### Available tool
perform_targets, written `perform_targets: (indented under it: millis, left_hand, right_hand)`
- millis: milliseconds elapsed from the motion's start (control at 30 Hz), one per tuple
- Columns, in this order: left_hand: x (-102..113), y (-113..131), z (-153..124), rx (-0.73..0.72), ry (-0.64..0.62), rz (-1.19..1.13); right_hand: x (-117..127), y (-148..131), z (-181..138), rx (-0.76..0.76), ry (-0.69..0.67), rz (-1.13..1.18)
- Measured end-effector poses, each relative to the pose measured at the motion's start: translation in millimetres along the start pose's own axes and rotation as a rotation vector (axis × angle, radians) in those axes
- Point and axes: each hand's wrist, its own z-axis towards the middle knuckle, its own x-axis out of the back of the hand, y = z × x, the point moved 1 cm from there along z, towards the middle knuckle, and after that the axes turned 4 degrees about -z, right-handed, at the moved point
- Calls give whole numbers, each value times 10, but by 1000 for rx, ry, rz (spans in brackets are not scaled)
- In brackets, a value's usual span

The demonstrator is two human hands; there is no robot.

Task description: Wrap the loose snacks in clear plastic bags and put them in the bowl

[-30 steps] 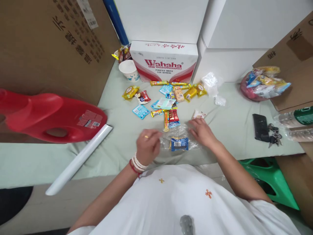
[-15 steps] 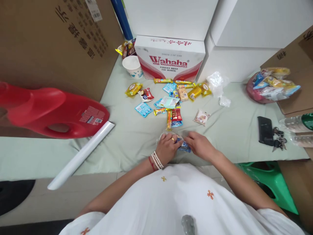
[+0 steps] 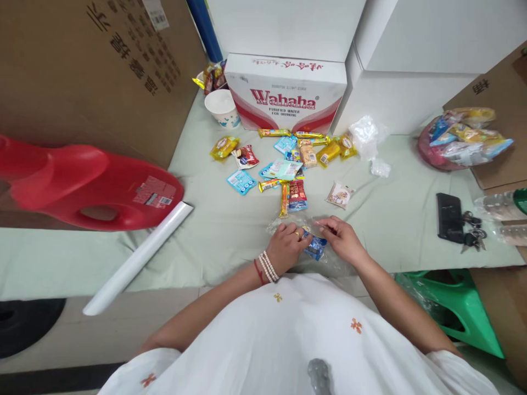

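Note:
At the table's near edge lies a thin clear plastic bag (image 3: 332, 262) with a blue snack packet (image 3: 316, 248) at it; I cannot tell if the packet is fully inside. My left hand (image 3: 288, 246), with a ring and beaded bracelet, is closed over the bag, its fingertips against the packet's left side. My right hand (image 3: 341, 237) pinches the film on the other side. Just beyond the hands are a red-and-blue snack packet (image 3: 297, 195) and a narrow yellow-orange stick packet (image 3: 284, 199). A beige square packet (image 3: 340, 195) lies farther right.
Several snack packets spread before a Wahaha carton (image 3: 284, 99). A paper cup (image 3: 223, 108) stands beside it. Left are a red jug (image 3: 99, 186) and a white roll (image 3: 138, 258); right are a filled bowl (image 3: 426, 153), phone (image 3: 449, 218), keys (image 3: 473, 238) and green stool (image 3: 473, 318).
My right hand has moved slightly right and up, drawing the plastic film outward. More of the bag and the blue packet shows between the hands. The view has shifted slightly.

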Motion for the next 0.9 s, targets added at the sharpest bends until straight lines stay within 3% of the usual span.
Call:
perform_targets:
  millis: [133, 300, 467, 600, 700, 833, 900]
  left_hand:
    - [-1, 15, -27, 119, 82, -8]
    - [-68, -28, -176, 246, 284, -148]
    - [-10, -301, -273, 509, 550, -457]
    - [201, -515, -154, 737, 737, -493]
    - [377, -500, 40, 657, 629, -394]
    - [472, -384, 170, 246, 229, -300]
    - [457, -381, 146, 74, 95, -267]
  right_hand:
    - [-134, -126, -145, 198, -127, -148]
    - [-345, -108, -357, 352, -136, -410]
    - [-354, -65, -389, 464, -202, -504]
    - [-328, -90, -382, 516, -215, -539]
    - [-321, -98, -360, 566, -217, -561]
    - [-317, -68, -320, 630, -160, -532]
    - [-318, -43, -306, 654, -141, -518]
